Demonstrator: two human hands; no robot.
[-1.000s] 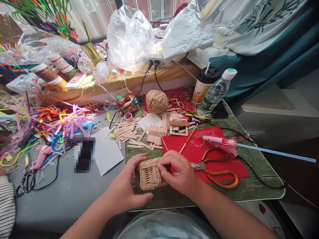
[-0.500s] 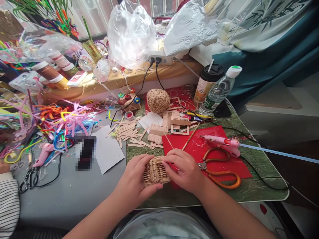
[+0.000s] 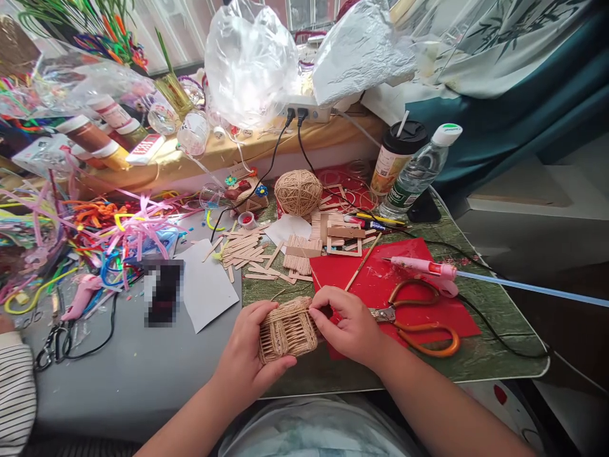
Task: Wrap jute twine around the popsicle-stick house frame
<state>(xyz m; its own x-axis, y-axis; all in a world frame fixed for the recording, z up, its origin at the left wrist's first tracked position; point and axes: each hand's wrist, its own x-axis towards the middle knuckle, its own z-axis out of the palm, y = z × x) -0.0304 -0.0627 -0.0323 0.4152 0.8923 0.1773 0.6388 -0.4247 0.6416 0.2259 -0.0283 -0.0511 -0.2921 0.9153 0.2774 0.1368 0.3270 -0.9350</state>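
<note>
My left hand point(image 3: 247, 355) is closed around the left side of a small rectangular frame wrapped in jute twine point(image 3: 289, 330), thumb along its lower edge. Rows of twine cross it, with a thicker band down the middle. At its upper right corner, my right hand point(image 3: 347, 324) pinches the twine, thumb and index finger pressed together; the strand itself is mostly hidden by the fingers. Beyond my hands sits a ball of jute twine point(image 3: 298, 192). Orange-handled scissors point(image 3: 423, 339) lie on red paper point(image 3: 371, 273) just right of my right hand.
Loose craft sticks point(image 3: 245, 251) and stick panels point(image 3: 302, 252) lie ahead. A pink glue gun point(image 3: 421, 266) rests on the right, its cord trailing. A water bottle point(image 3: 419, 171) and a lidded cup point(image 3: 397, 158) stand behind. Another person's striped sleeve point(image 3: 16, 381) is at far left.
Both hands have shifted the twine-wrapped frame slightly left and tilted it. The twine ball has rolled a little left. The strand that rose beside my right hand no longer shows there.
</note>
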